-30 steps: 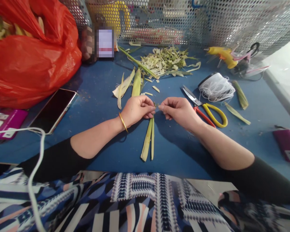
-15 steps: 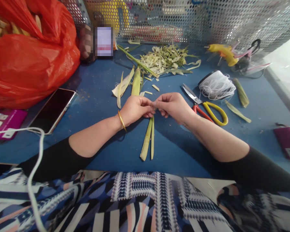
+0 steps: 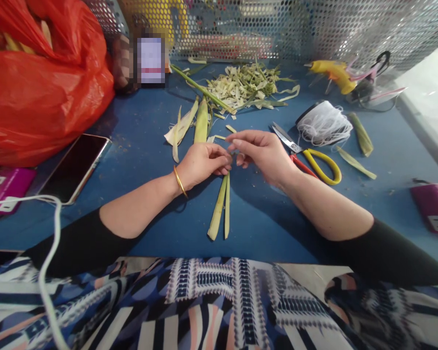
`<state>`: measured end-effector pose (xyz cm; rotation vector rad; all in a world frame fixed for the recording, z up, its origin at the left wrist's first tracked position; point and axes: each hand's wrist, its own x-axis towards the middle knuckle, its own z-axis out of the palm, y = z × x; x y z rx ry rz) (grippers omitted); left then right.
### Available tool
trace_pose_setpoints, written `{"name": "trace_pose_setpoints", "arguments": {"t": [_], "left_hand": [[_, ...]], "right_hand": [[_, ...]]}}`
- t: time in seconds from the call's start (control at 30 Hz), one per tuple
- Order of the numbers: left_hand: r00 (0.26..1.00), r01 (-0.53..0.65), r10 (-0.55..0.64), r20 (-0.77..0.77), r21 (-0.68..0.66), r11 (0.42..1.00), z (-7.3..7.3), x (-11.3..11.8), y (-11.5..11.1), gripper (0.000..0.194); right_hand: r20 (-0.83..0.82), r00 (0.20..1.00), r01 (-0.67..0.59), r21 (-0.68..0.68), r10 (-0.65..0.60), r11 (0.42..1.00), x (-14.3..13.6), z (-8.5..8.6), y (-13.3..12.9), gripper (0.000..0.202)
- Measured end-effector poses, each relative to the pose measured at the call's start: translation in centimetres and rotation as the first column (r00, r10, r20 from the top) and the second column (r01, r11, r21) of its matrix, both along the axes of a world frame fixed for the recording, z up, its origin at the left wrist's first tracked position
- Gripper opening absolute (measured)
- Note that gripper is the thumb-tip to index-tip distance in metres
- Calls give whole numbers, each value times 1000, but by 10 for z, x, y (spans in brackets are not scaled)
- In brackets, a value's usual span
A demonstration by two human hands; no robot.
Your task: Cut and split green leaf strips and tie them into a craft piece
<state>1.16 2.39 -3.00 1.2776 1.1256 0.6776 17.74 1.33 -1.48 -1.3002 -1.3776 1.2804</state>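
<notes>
My left hand (image 3: 206, 163), with a gold bangle at the wrist, is closed round the middle of a bundle of yellow-green leaf strips. Two narrow strip ends (image 3: 218, 209) hang out toward me below the fingers. A wider piece of leaf (image 3: 201, 121) sticks out beyond the hand on the far side. My right hand (image 3: 259, 153) is right beside it, thumb and forefinger pinched near the left fingertips. Whatever this pinch holds is too fine to make out. To the right lie scissors (image 3: 323, 165) with one red and one yellow handle, and a spool of white thread (image 3: 324, 124).
A heap of leaf scraps (image 3: 243, 85) lies at the back before a perforated metal screen (image 3: 219, 29). A yellow glue gun (image 3: 332, 73) is at the back right. On the left are a red plastic bag (image 3: 44, 102), a phone (image 3: 75, 167) and a white cable (image 3: 54, 233).
My right hand has drawn slightly up and apart from the left fingertips, its fingers a little looser. The left hand keeps its hold on the leaf strips. The whole view has shifted slightly.
</notes>
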Motion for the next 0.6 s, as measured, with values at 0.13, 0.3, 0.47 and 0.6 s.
{"name": "trace_pose_setpoints", "arguments": {"t": [0.13, 0.3, 0.47, 0.6], "left_hand": [[1000, -5, 5, 27, -28, 1000, -1, 0, -1, 8], [999, 5, -4, 41, -38, 999, -1, -1, 0, 9], [999, -4, 5, 40, -44, 999, 2, 0, 0, 11], [999, 8, -6, 39, -41, 999, 2, 0, 0, 12]], "right_hand": [[112, 994, 5, 32, -9, 999, 15, -3, -2, 11], [207, 976, -69, 9, 66, 998, 15, -9, -5, 4], [281, 959, -65, 72, 42, 995, 9, -15, -6, 6], [387, 921, -105, 134, 46, 985, 8, -17, -6, 8]]}}
